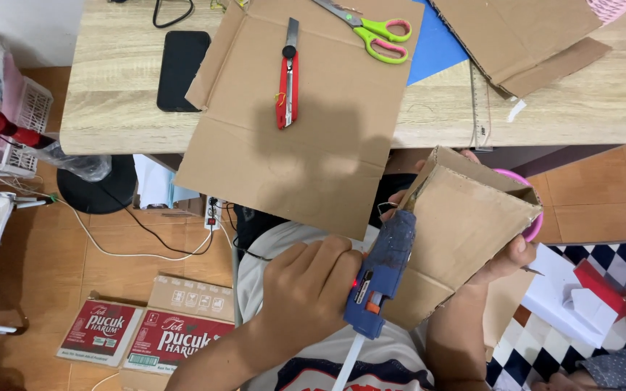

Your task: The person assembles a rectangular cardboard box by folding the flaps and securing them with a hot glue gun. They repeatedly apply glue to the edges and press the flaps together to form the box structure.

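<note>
My left hand point(307, 284) grips a blue glue gun point(385, 268) with a white glue stick at its back end. Its nozzle points up into the seam of a folded cardboard piece point(465, 224). My right hand point(508, 257) holds that cardboard piece from its right side, fingers wrapped around the edge. A pink ring-shaped thing point(534, 217) shows behind the cardboard.
On the wooden table point(110, 94) lie a large cardboard sheet point(306, 137) overhanging the edge, a red utility knife point(288, 80), green-pink scissors point(374, 30), a black phone point(180, 69), blue paper point(436, 43), a ruler point(480, 108) and more cardboard point(523, 40). A flattened red carton point(153, 329) lies on the floor.
</note>
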